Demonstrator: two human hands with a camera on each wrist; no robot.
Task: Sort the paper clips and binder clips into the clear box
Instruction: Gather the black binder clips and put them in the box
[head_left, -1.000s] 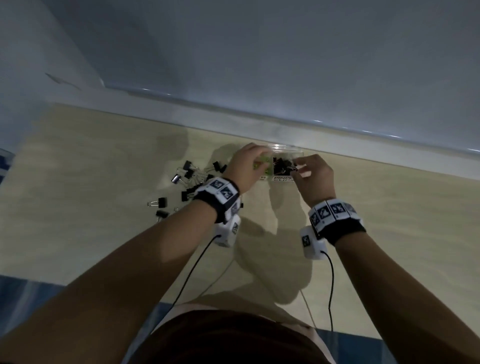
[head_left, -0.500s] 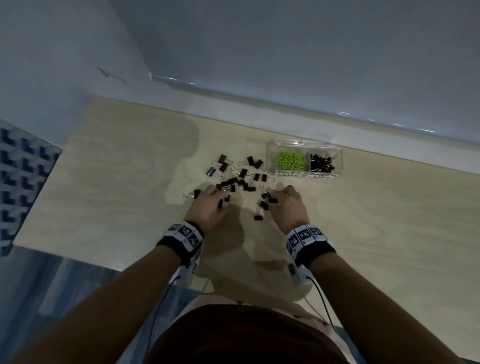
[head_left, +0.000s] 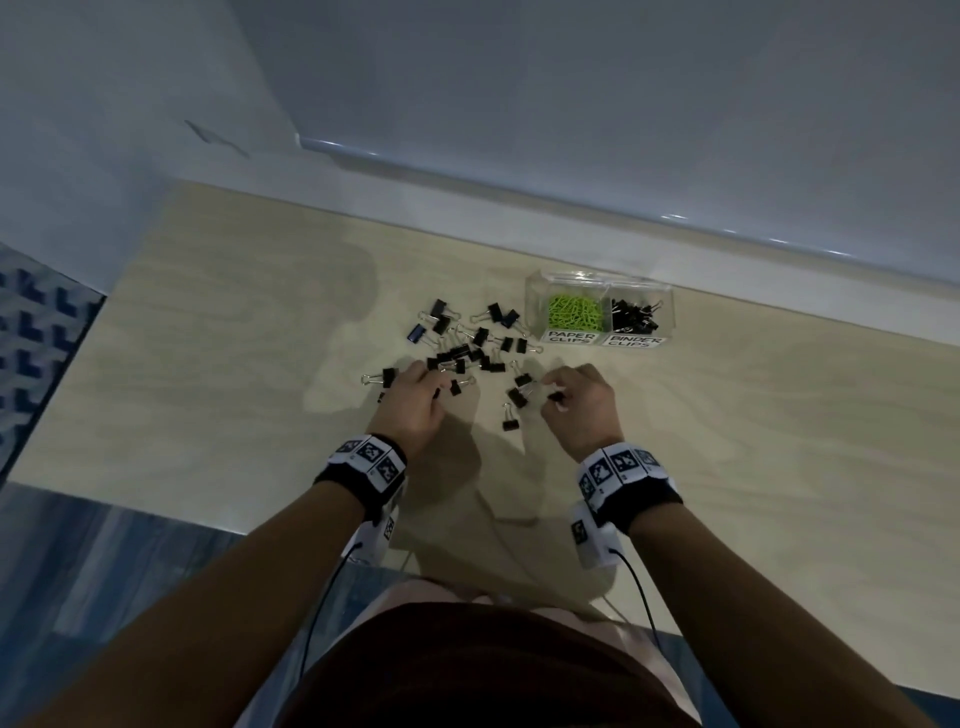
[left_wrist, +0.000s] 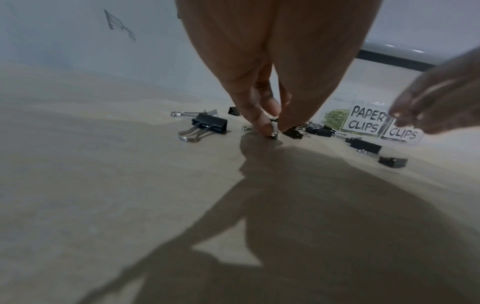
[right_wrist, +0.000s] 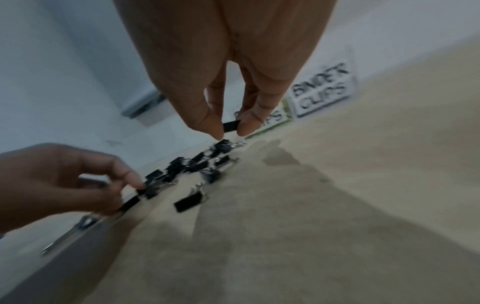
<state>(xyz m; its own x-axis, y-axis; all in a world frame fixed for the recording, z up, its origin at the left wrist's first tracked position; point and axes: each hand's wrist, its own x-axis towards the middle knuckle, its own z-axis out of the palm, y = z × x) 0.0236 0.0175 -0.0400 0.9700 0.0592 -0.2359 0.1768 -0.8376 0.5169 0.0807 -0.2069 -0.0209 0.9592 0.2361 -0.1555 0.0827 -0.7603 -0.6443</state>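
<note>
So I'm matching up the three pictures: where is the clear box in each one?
Head: clear box upper middle, beyond the right hand.
Left wrist: right of centre, partly behind the fingers.
Right wrist: upper right, blurred.
Shared landmark: its white labels.

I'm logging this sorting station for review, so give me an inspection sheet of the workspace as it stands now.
Surface: pale wood-look tabletop, shadowed under the arms.
Job's things: clear box at the far side, two labelled compartments; green paper clips in the one marked PAPER CLIPS, black binder clips in the one marked BINDER CLIPS. Loose binder clips scattered on the table to the left of the box.
Clutter: nothing seen.
Grippers: left hand pinches a clip against the table; right hand pinches a small black clip lifted off the surface.
Cables: black leads run from the wrist units towards the body.
Surroundings: pale wall behind; blue patterned floor at left.
</note>
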